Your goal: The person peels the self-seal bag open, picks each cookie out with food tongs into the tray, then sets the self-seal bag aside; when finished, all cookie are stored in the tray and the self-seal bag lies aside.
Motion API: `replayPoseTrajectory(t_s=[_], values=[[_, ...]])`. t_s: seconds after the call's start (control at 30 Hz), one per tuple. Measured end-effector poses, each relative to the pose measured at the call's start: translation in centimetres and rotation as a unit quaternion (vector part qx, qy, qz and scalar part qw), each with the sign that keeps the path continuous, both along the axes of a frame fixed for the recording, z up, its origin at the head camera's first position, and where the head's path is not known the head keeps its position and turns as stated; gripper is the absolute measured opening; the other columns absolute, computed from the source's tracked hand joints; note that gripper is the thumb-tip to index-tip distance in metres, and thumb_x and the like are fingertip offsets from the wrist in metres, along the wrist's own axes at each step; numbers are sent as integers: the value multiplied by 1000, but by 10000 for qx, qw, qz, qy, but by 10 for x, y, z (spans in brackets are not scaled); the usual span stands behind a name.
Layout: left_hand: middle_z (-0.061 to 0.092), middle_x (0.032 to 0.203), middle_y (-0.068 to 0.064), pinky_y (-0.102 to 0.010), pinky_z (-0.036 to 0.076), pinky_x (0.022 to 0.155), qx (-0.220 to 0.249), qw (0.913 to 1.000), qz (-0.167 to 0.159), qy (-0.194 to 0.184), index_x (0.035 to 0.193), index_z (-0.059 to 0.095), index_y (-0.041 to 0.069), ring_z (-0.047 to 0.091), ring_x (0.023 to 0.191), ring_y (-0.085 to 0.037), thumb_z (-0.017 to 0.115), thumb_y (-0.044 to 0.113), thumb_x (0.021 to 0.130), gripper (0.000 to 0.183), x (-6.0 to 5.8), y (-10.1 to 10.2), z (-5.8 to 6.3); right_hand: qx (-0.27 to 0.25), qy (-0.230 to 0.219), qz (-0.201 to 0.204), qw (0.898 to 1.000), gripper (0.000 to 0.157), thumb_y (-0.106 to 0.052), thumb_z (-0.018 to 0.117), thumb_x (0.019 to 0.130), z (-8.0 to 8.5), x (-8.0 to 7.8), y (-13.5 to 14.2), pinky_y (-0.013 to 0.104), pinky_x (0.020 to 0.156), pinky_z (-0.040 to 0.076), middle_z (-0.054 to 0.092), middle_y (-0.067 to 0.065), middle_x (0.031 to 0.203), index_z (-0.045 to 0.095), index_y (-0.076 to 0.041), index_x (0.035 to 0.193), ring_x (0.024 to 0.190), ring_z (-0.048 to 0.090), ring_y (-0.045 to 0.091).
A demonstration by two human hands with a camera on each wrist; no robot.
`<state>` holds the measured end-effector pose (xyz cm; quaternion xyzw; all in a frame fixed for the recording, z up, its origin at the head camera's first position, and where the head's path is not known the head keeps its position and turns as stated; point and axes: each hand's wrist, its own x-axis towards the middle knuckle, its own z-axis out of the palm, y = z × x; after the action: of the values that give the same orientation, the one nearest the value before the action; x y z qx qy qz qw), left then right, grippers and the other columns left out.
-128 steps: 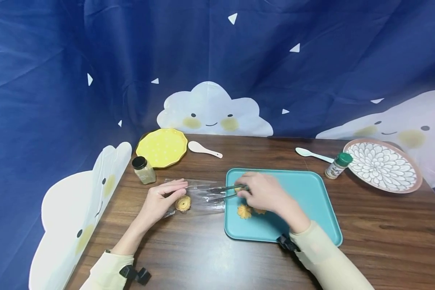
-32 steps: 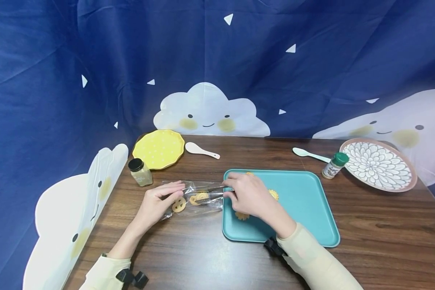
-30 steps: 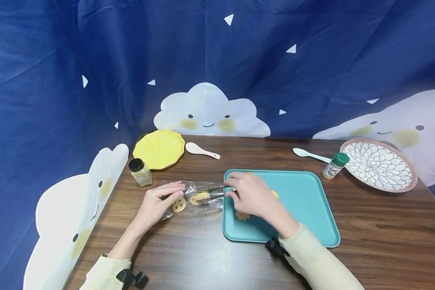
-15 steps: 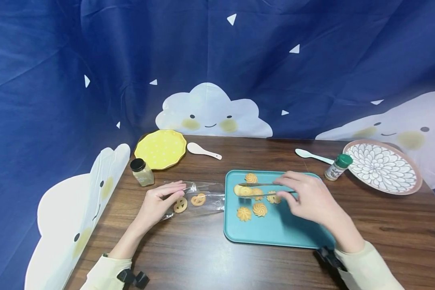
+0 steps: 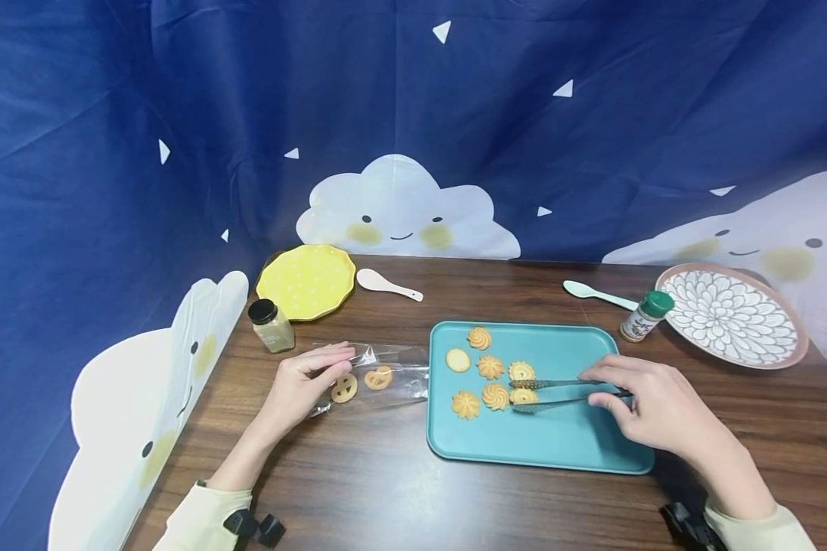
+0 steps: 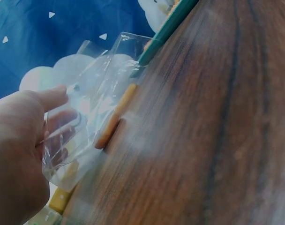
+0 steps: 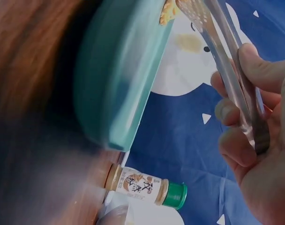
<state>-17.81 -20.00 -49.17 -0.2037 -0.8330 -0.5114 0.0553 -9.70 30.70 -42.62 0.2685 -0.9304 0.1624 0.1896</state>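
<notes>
My left hand [image 5: 308,383] holds one end of a clear plastic bag [image 5: 406,383], thumb and fingers at the film, seen closer in the left wrist view. Inside the bag lie two pretzel-shaped cookies [image 5: 378,377]. My right hand [image 5: 655,402] grips metal tongs [image 5: 558,384] over the teal tray [image 5: 593,451]. Their tips stand on either side of a ring-shaped cookie [image 5: 524,396]. Several other cookies lie on the tray's left half, among them a plain round cookie [image 5: 458,360] and a swirl cookie [image 5: 478,338]. The right wrist view shows the tongs' handle [image 7: 248,93] between thumb and fingers.
Behind the bag are a black-lidded jar [image 5: 272,329], a yellow plate [image 5: 306,283] and a white spoon [image 5: 388,284]. Back right, a green-capped shaker [image 5: 644,317] stands beside a pale spoon [image 5: 598,295] and a flower-patterned plate [image 5: 730,317]. A dark blue curtain hangs behind the table.
My right hand has moved right with the tongs, from inside the bag to over the tray, bringing the ring-shaped cookie out to the swirl cookies. My left hand has stayed on the bag.
</notes>
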Motion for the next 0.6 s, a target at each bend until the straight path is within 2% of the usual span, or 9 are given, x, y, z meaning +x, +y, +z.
replayPoseTrajectory(t_s=[0.2, 0.43, 0.6], values=[[74, 127, 4, -10, 47, 109, -99, 9999, 89, -102, 114, 78, 15, 66, 128, -16, 74, 34, 92, 29, 1, 0, 2, 212, -55, -146, 9997, 31, -17, 88, 73, -3, 1, 2, 15, 49, 34, 75, -14, 99, 77, -29, 99, 61, 49, -8], [75, 127, 0, -10, 46, 110, -62, 9998, 97, -134, 114, 79, 15, 66, 128, -17, 74, 33, 92, 28, 1, 0, -1, 262, -48, -149, 9995, 34, -20, 89, 70, -2, 2, 1, 18, 51, 42, 73, -18, 99, 77, -31, 101, 70, 65, 1], [75, 126, 6, -10, 46, 110, -50, 9998, 95, -144, 113, 79, 16, 66, 128, -14, 74, 33, 92, 27, 0, 0, -1, 149, 40, -78, 9999, 36, -21, 90, 69, 4, 3, 2, 15, 51, 38, 73, -18, 98, 77, -31, 101, 66, 57, -6]])
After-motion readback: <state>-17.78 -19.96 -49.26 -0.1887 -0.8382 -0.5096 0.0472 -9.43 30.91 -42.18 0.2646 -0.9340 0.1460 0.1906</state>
